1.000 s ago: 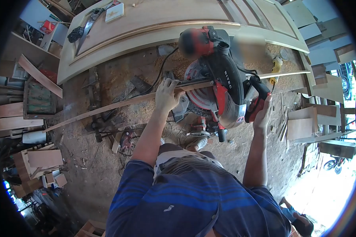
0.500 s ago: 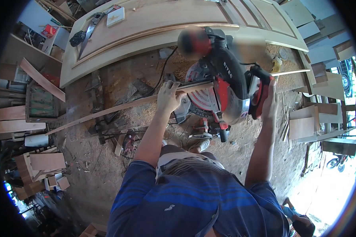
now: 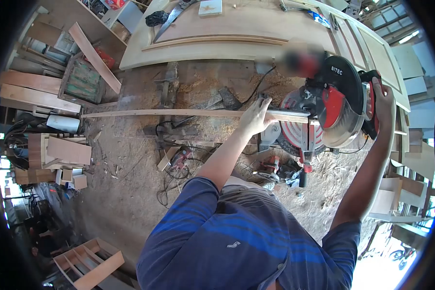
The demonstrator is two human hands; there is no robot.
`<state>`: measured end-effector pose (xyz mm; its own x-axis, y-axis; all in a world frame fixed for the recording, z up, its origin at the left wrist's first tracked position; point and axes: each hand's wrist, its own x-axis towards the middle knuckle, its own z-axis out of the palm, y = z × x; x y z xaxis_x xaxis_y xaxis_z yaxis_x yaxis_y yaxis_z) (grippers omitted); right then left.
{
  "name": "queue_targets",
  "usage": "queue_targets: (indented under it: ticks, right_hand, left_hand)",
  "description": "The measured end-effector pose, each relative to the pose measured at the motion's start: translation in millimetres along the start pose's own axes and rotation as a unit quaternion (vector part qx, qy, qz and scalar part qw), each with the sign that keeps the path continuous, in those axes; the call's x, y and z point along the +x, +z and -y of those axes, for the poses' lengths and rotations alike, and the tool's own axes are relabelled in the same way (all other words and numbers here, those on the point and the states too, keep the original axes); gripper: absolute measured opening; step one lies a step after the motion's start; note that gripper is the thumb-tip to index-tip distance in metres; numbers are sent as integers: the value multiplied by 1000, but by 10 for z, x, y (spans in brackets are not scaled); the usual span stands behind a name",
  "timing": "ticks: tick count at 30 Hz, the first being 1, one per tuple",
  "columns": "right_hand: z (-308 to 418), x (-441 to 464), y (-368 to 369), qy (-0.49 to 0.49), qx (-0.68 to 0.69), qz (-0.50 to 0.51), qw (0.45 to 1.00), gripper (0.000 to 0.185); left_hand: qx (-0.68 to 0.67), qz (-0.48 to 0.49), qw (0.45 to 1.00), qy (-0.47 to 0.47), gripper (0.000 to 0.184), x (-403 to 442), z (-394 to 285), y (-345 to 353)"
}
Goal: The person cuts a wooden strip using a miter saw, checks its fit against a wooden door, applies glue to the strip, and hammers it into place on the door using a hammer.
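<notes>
My left hand (image 3: 255, 117) is closed around a long thin wooden strip (image 3: 188, 112), holding it along the fence of a red and black miter saw (image 3: 334, 116). The strip stretches far to the left, and its right part passes toward the saw's blade guard. My right hand (image 3: 384, 104) wraps the saw's handle at the right of the saw head. Below the strip lies the saw's round base with its angle scale (image 3: 291, 133). The guard hides where blade and strip meet.
A panelled wooden door (image 3: 256, 29) lies behind the saw, with a hand saw (image 3: 171, 20) on it. A red power tool (image 3: 181, 158) and cables lie on the dusty floor. Stacked boards (image 3: 65, 152) stand left, and an open wooden frame (image 3: 89, 263) sits lower left.
My view has turned left, so the saw, strip and hands appear farther right. Both hands keep their holds on the strip and the saw handle.
</notes>
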<state>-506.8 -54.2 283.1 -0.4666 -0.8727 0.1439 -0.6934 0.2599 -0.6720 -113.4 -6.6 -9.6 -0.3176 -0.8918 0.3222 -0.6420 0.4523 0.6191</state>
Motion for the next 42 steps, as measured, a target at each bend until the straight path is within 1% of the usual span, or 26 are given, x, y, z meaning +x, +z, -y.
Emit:
queue_targets:
  ticks: [1, 4, 7, 8, 9, 11, 12, 13, 14, 15, 16, 18, 20, 22, 24, 25, 28, 29, 32, 35, 38, 41, 42]
  right_hand:
    - [54, 45, -10, 13, 16, 24, 999, 76]
    - [105, 273, 53, -9, -35, 5, 999, 78]
    - [75, 498, 95, -44, -50, -16, 998, 74]
    - [241, 406, 96, -15, -33, 3, 999, 73]
    - [261, 442, 102, -11, -39, 4, 999, 72]
    - [373, 413, 97, 5, -37, 14, 999, 71]
    - [356, 423, 109, 6, -31, 14, 999, 73]
    - [303, 494, 149, -11, -46, 4, 999, 73]
    - [245, 544, 145, -25, -64, -8, 998, 74]
    - [272, 503, 134, -32, -66, -22, 997, 70]
    - [357, 415, 145, -38, -68, -36, 996, 66]
    - [434, 335, 135, -36, -32, -28, 998, 63]
    - [492, 323, 84, 0, -58, -2, 998, 66]
    - [430, 378, 150, -22, -100, -51, 993, 66]
    - [375, 349, 143, -28, -126, -83, 988, 66]
    - [423, 303, 126, -24, -130, -92, 987, 67]
    - [489, 192, 113, -24, -155, -117, 981, 69]
    - [542, 157, 104, -18, -170, -118, 978, 69]
    - [593, 123, 111, 0, -191, -120, 974, 71]
    - [599, 119, 110, -6, -196, -115, 974, 73]
    - [578, 130, 138, -16, -194, -131, 972, 74]
    - [533, 164, 148, -18, -181, -143, 973, 75]
    - [512, 191, 152, -21, -180, -149, 972, 75]
  left_hand:
    - [-6, 3, 1000, 2, 90, 0, 17, 14]
    - [-2, -54, 998, 34, 86, -13, 86, 11]
    - [138, 45, 989, -39, 80, -80, 29, -280]
    - [161, -5, 987, -2, 79, -174, 216, -207]
    - [174, 77, 981, -32, 83, -233, 271, -318]
    - [223, 150, 962, -51, 80, -294, 288, -637]
    - [229, 172, 957, -54, 79, -332, 396, -742]
    - [224, 183, 957, -33, 78, -344, 451, -936]
    - [224, 186, 956, -37, 76, -315, 403, -1184]
    - [204, 149, 968, -16, 73, -386, 603, -1278]
    - [224, 163, 961, -22, 81, -372, 738, -1439]
    - [236, 140, 962, 6, 79, -267, 901, -1824]
    - [271, 120, 954, 32, 75, -109, 1134, -2123]
    - [288, 108, 950, 51, 74, 134, 1305, -2337]
    - [319, 135, 933, 94, 73, 432, 1429, -2513]
    - [334, 148, 924, 115, 72, 572, 1486, -2552]
    - [341, 170, 919, 95, 69, 960, 1653, -2510]
    - [321, 167, 925, 119, 57, 1067, 1780, -2451]
    - [365, 206, 895, 151, 43, 1367, 2054, -2288]
    - [412, 204, 871, 172, 33, 1470, 2204, -2128]
    - [435, 184, 866, 163, 31, 1420, 2181, -2000]
    - [413, 125, 889, 150, 39, 1276, 2303, -1857]
    - [400, 126, 899, 125, 45, 1230, 2252, -1862]
